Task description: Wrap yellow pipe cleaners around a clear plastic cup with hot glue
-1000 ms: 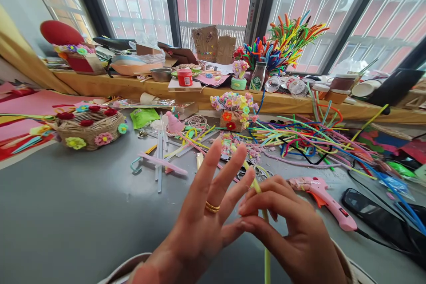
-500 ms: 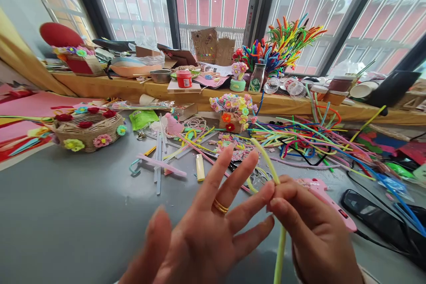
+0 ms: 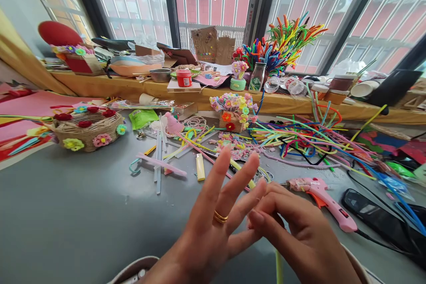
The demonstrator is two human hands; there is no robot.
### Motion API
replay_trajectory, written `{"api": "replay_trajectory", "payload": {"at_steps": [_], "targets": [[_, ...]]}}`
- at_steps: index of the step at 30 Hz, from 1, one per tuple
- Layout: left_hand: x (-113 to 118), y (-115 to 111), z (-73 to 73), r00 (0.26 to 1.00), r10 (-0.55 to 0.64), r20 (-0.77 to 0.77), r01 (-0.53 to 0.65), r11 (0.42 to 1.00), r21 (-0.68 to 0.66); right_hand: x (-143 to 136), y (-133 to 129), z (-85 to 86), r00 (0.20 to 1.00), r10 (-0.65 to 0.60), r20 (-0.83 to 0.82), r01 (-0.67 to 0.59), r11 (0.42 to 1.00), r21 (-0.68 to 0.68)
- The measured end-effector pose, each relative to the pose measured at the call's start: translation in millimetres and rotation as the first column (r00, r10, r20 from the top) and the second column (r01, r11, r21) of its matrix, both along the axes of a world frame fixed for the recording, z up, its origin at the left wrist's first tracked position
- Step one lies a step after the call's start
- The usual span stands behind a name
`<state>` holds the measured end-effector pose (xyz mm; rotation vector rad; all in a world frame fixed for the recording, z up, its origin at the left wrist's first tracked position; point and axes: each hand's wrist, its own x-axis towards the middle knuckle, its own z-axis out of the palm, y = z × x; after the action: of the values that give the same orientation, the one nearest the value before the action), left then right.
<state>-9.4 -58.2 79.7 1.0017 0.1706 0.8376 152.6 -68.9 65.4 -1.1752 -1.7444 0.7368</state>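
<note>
My left hand (image 3: 213, 222) is raised at the lower middle, its fingers spread and a gold ring on one of them. Against the fingers on its right side, my right hand (image 3: 296, 226) is closed in a pinch. A pale yellow pipe cleaner (image 3: 279, 266) runs from under my right hand, and a short piece of it shows above by the left fingertips. The pinched part is hidden behind the fingers. Just beyond the hands, a yellow lighter (image 3: 200, 167) stands out on the grey table (image 3: 83, 213). A pink glue gun (image 3: 328, 202) lies right of my right hand.
A woven basket with flowers (image 3: 88, 133) stands at the left. Loose pipe cleaners (image 3: 299, 137) spread over the back right. Glue sticks (image 3: 159, 164) lie left of the lighter. A black phone (image 3: 369, 213) and a cable are at the right. A small flower basket (image 3: 233, 123) stands behind.
My right hand has moved left and down along my left fingers, and the pipe cleaner's upper end has dropped. My left thumb has gone out of sight. The glue gun is less covered.
</note>
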Motion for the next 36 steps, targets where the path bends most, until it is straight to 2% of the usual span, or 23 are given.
{"api": "replay_trajectory", "payload": {"at_steps": [5,9,12,14,16,19,23,28,29,31,36], "targets": [[3,-2,2.0,0.999,0.004,-0.036,-0.003,1.000,0.027,4,0,-3.7,0.997,0.027,-0.070,-0.037,0.989,-0.143],[0,-2,3.3,0.997,-0.004,-0.081,0.004,1.000,-0.001,5,2,-4.0,0.988,-0.079,-0.132,0.055,0.983,-0.173],[-2,2,-3.9,0.999,-0.045,-0.008,0.045,0.999,-0.025,5,4,-5.3,0.958,-0.217,-0.186,0.207,0.975,-0.075],[-3,4,-10.9,0.994,-0.067,0.090,0.068,0.998,-0.009,6,3,-6.4,0.926,-0.297,-0.232,0.319,0.946,0.060],[-5,6,-15.9,0.983,-0.072,0.171,0.075,0.997,-0.011,7,2,-7.0,0.917,-0.305,-0.258,0.362,0.908,0.213],[-6,6,-15.7,0.982,-0.045,0.183,0.054,0.998,-0.046,9,1,-5.9,0.961,-0.214,-0.177,0.267,0.886,0.379],[-2,2,-10.5,0.996,0.030,0.081,-0.024,0.997,-0.070,7,2,-2.1,0.991,-0.131,0.021,0.105,0.868,0.485],[1,7,-20.9,0.986,0.125,-0.108,-0.130,0.991,-0.035,4,4,0.1,0.987,-0.114,0.115,0.047,0.882,0.469],[0,10,-24.4,0.976,0.132,-0.171,-0.135,0.991,-0.004,5,4,-0.1,0.986,-0.109,0.122,0.040,0.884,0.465],[-4,16,-30.1,0.965,0.085,-0.247,-0.070,0.995,0.071,6,3,-1.0,0.985,-0.110,0.131,0.039,0.889,0.456],[-12,23,-31.1,0.961,0.112,-0.254,-0.076,0.987,0.144,5,0,-3.9,0.984,-0.146,0.104,0.084,0.889,0.449]]}}
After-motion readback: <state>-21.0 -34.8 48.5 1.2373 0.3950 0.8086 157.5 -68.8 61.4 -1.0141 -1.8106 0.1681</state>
